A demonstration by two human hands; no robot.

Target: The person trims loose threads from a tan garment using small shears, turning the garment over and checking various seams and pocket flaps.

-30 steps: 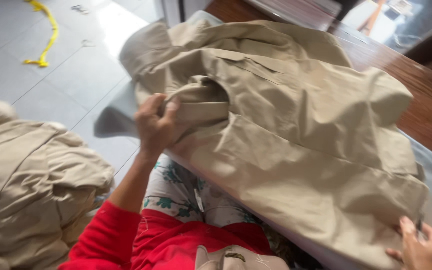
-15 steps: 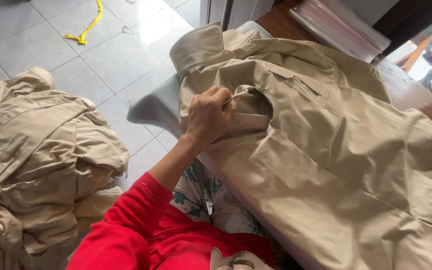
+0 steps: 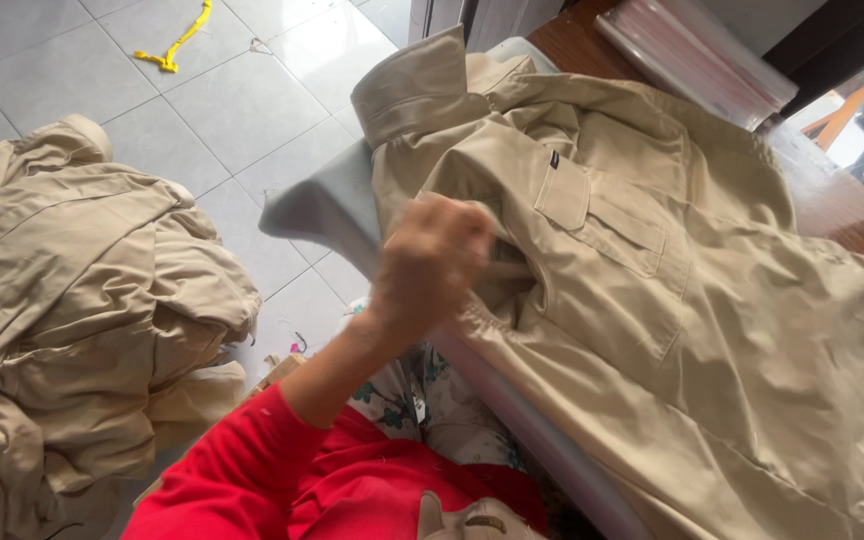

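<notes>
Gripping khaki shirt [image 3: 652,300] with left hand [image 3: 430,262], grey table [image 3: 317,205], tiled floor [image 3: 72,70]

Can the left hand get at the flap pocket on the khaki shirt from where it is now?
Probably yes. The left hand already rests on the khaki cotton shirt spread over the grey padded board, and the flap pocket lies just beside it with nothing lying over it. The hand is blurred, so its grip is unclear.

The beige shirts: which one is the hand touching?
The left hand touches the shirt spread flat on the grey board, near its chest pocket, not those heaped on the floor.
</notes>
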